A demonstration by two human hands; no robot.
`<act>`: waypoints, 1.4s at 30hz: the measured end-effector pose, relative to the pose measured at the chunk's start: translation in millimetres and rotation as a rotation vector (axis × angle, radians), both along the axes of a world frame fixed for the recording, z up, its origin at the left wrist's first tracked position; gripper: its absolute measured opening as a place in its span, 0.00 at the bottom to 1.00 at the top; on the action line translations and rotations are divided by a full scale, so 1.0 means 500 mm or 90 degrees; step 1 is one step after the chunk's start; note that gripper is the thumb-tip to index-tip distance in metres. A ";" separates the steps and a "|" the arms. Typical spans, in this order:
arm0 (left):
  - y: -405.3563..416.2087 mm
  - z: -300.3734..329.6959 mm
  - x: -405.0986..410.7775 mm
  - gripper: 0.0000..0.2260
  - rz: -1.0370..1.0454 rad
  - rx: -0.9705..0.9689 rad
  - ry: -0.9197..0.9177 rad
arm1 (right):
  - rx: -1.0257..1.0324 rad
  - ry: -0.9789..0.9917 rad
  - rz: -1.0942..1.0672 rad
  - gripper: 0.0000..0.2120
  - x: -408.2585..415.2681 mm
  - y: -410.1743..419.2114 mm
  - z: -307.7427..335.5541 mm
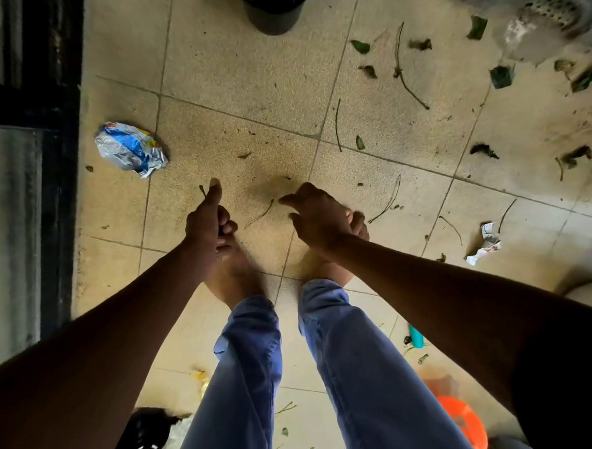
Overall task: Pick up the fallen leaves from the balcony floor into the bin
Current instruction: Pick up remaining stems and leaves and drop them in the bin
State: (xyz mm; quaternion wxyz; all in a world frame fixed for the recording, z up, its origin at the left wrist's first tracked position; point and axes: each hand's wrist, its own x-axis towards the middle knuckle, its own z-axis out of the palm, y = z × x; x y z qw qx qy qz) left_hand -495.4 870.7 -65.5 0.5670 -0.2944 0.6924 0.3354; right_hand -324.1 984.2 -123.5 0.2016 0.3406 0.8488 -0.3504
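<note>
Head view: left hand (208, 222) fisted, thumb out, seemingly holding nothing; right hand (316, 213) loosely curled, empty, above a thin stem (260, 215). Leaves (360, 46) look light, brittle; pinch gently by stalks.

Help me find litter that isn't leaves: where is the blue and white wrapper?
In the head view the blue and white wrapper lies on the tiles at the left, beside the dark door frame, ahead of the left hand.

Black bin (274, 6) cropped by top edge; orange bucket (464, 425) cropped below; bare feet partly hidden behind hands.
</note>
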 end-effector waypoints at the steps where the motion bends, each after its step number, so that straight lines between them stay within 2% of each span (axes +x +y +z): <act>1: 0.003 -0.005 -0.002 0.29 0.009 0.011 -0.013 | 0.003 0.014 0.026 0.16 -0.015 -0.005 -0.015; 8: -0.002 0.003 -0.013 0.28 0.094 0.089 -0.102 | 0.088 0.046 0.355 0.17 -0.055 0.002 -0.052; 11: -0.008 0.009 -0.011 0.29 0.127 0.114 -0.141 | 0.100 0.019 0.427 0.11 -0.065 0.011 -0.049; 15: -0.010 0.015 -0.011 0.27 0.144 0.120 -0.144 | 0.109 0.013 0.465 0.06 -0.076 0.006 -0.049; 20: -0.001 0.015 -0.007 0.26 0.159 0.124 -0.143 | 0.159 0.022 0.497 0.05 -0.065 0.014 -0.063; 24: 0.002 0.016 0.002 0.26 0.157 0.122 -0.144 | 0.156 0.034 0.405 0.09 -0.025 0.025 -0.064; 28: 0.004 0.015 0.012 0.26 0.140 0.108 -0.139 | 0.141 -0.015 0.250 0.09 0.001 0.027 -0.057; 30: 0.006 0.013 0.016 0.26 0.128 0.103 -0.130 | 0.121 -0.023 0.233 0.09 0.005 0.023 -0.056; 35: 0.009 0.001 0.043 0.26 0.109 0.078 -0.126 | 0.114 -0.003 0.403 0.05 -0.004 0.010 -0.050; 38: 0.005 -0.001 0.058 0.26 0.097 0.078 -0.128 | 0.169 -0.001 0.482 0.06 -0.010 0.000 -0.059; 42: -0.002 0.004 0.065 0.25 0.098 0.083 -0.131 | 0.204 -0.016 0.477 0.05 -0.021 -0.003 -0.072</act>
